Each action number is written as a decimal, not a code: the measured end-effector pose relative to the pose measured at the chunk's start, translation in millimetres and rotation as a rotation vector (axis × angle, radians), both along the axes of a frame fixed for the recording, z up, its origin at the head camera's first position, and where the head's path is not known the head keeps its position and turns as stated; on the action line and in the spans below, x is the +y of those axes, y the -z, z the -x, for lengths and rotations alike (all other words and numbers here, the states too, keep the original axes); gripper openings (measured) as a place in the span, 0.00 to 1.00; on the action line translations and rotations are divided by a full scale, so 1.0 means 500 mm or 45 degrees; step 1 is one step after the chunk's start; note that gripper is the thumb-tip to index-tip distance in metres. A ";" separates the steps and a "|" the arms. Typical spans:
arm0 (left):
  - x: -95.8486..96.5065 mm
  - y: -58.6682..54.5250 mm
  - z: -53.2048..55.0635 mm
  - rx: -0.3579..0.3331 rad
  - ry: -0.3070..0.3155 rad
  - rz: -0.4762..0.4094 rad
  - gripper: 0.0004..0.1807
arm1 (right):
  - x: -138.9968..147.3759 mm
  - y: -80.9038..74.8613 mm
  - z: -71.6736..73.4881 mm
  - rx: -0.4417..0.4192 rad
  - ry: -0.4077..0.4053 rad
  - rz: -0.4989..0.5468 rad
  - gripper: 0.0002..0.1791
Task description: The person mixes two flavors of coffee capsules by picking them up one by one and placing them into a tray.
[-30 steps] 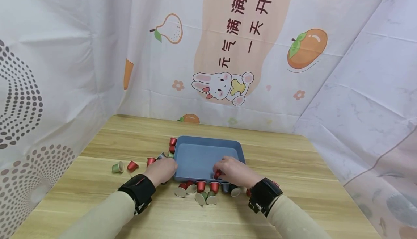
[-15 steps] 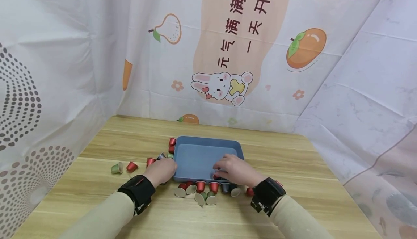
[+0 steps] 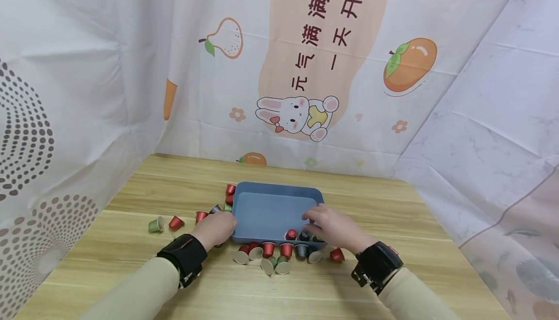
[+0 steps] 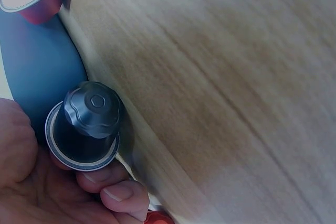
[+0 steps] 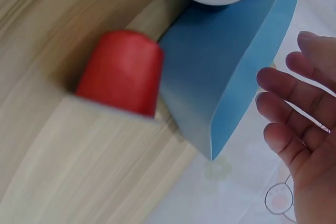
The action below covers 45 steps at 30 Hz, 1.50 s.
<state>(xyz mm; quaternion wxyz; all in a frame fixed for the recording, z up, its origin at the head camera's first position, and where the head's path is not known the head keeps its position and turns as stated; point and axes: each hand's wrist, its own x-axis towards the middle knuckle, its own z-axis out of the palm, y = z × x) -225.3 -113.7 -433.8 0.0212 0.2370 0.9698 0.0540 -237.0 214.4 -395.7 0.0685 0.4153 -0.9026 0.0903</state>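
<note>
My left hand [image 3: 218, 227] grips the left edge of the blue tray [image 3: 271, 187], its fingers curled. In the left wrist view a dark coffee capsule [image 4: 92, 108] sits right against those fingers, base toward the camera. My right hand [image 3: 334, 228] hovers over the tray's front right corner; its fingers [image 5: 286, 80] are spread and loosely bent, with nothing seen between them in the right wrist view. Inside the tray, along the front wall, stand a red capsule [image 3: 290, 234], a dark capsule [image 3: 304, 235] and a partly hidden green capsule [image 3: 316, 238].
Several capsules line the tray's outer front and left sides, among them a red one [image 3: 286, 250] and two green ones [image 3: 282, 265]. A lone red capsule [image 5: 123, 72] lies near the right wrist. Farther left lie a green capsule [image 3: 156, 224] and a red capsule [image 3: 176, 223].
My right hand has let go of the red capsule at the tray's front wall and moved right, uncovering the dark and green capsules beside it. The left hand has stayed in place.
</note>
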 end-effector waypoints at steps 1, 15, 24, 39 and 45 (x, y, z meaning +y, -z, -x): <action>0.000 0.000 0.000 0.004 -0.001 -0.002 0.13 | 0.006 -0.001 -0.002 -0.002 0.015 0.007 0.09; -0.001 -0.002 -0.002 -0.041 -0.028 -0.049 0.13 | 0.096 0.015 -0.029 0.011 0.122 0.077 0.12; 0.001 -0.002 -0.003 -0.076 -0.068 -0.112 0.14 | 0.133 0.026 -0.057 0.045 0.004 0.064 0.11; 0.003 0.000 0.000 -0.051 -0.047 -0.035 0.12 | 0.155 0.061 -0.078 0.125 -0.075 0.042 0.18; 0.004 0.003 0.002 -0.037 -0.043 -0.008 0.12 | 0.157 0.081 -0.071 0.161 -0.147 0.083 0.18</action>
